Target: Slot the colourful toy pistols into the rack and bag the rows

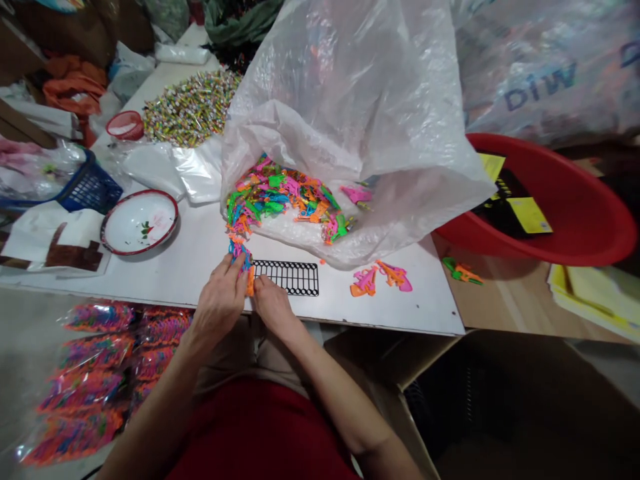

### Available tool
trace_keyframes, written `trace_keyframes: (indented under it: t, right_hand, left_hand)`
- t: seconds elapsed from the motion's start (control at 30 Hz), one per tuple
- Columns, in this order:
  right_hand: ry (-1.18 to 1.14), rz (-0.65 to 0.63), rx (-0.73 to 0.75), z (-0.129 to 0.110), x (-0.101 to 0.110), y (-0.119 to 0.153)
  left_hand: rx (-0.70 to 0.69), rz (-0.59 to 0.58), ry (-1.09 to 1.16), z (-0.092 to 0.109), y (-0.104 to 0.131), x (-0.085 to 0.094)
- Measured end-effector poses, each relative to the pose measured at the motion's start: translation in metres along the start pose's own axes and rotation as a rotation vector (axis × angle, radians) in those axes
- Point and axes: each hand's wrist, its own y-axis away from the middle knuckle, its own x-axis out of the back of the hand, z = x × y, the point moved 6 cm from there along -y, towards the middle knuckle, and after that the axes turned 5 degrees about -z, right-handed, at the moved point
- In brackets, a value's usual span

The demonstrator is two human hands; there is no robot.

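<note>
On the white table, a black slotted rack (295, 277) lies flat near the front edge. My left hand (220, 300) is closed over small colourful plastic pieces (240, 253) at the rack's left end. My right hand (273, 303) is closed at the rack's near edge, beside an orange piece (250, 281); what its fingers hold is hidden. Behind the rack, a large white plastic bag (350, 133) lies open with a heap of pink, green, orange and blue pieces (280, 190) in its mouth. More pink and orange pieces (365, 281) lie to the right.
A white enamel bowl (140, 223) and a blue basket (93, 187) stand at left, a pile of small wrapped items (193, 107) behind. A red basin (590, 213) with yellow and black cards is at right. Filled clear packs (85, 387) lie below the table at left.
</note>
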Motion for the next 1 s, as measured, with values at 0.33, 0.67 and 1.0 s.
trace_keyframes:
  t: [0.33,0.67,1.0]
  right_hand:
    - [-0.25,-0.041,0.151,0.021,0.018,-0.004]
    - [-0.561,0.214,0.354,-0.012,0.11,-0.061]
    - [-0.6,0.223,0.36,-0.023,0.089,-0.068]
  left_hand:
    - [0.079,0.044,-0.044,0.002,0.001,-0.002]
    - [0.037,-0.015,-0.041,0.008,-0.001,0.003]
    - [-0.006,0.025,-0.076,0.007,0.006,0.002]
